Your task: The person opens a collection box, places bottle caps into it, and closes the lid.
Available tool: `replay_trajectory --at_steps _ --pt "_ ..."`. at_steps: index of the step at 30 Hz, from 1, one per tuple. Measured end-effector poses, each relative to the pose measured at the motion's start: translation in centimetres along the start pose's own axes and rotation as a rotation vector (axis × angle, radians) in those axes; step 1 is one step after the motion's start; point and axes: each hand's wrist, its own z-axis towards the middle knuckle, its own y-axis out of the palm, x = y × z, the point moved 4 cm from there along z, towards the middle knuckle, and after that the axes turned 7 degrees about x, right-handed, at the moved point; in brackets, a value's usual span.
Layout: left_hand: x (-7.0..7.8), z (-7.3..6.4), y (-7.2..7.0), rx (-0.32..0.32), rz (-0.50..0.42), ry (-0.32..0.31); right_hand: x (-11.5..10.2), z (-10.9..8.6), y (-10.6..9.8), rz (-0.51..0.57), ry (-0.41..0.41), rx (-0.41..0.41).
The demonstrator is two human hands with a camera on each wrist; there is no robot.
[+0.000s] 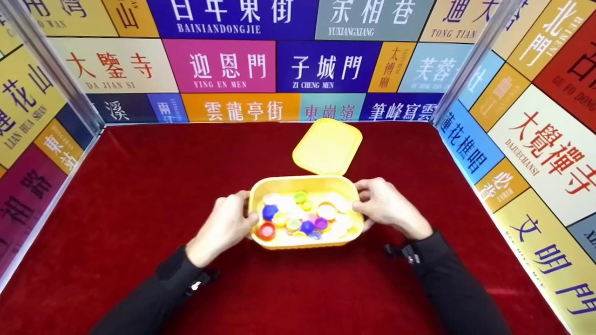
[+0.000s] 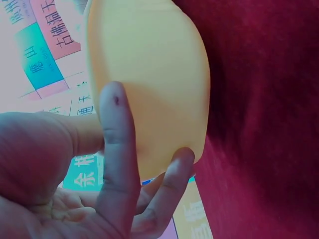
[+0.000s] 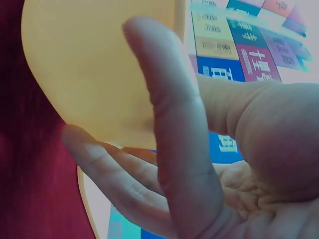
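A yellow plastic box holds several small round caps, among them a red cap, a blue cap and a purple cap. My left hand grips its left end, thumb at the rim and fingers along the outside. At the other end my right hand grips likewise. Both wrist views show the smooth outer wall close up, with fingers against it and some reaching under its lower edge. Strong glare washes out part of the contents.
Behind the box lies a yellow lid on the red cloth, its front end close to the box's far rim. Upright panels with printed Chinese signs border the table at the back and both sides.
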Motion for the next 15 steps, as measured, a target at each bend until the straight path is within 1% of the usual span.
replay_trajectory --at_steps 3,4,5,7,9,11,13,15 --pt "-0.4 0.1 -1.1 0.061 0.044 0.005 -0.6 0.7 0.7 0.027 -0.024 -0.023" --pt "-0.4 0.3 -1.2 0.080 0.063 0.016 -0.7 0.8 0.8 0.026 -0.027 -0.025" --pt "-0.4 0.4 -1.2 0.084 0.063 0.024 -0.7 0.9 0.6 0.020 -0.024 -0.022" --pt "-0.1 0.6 -0.6 0.071 0.050 0.045 -0.5 0.8 -0.1 -0.006 -0.011 -0.010" --pt "0.3 0.8 0.2 0.039 0.022 0.054 -0.2 0.5 -0.9 -0.038 0.005 0.002" --pt "0.4 0.8 0.4 0.026 0.014 0.049 -0.1 0.5 -1.1 -0.054 0.011 0.004" --pt "0.2 0.8 -0.3 0.045 0.032 0.047 -0.4 0.8 -0.5 -0.041 -0.003 -0.005" --pt "-0.3 0.9 -1.6 0.080 0.064 0.043 -1.0 1.5 0.6 -0.020 -0.024 -0.015"
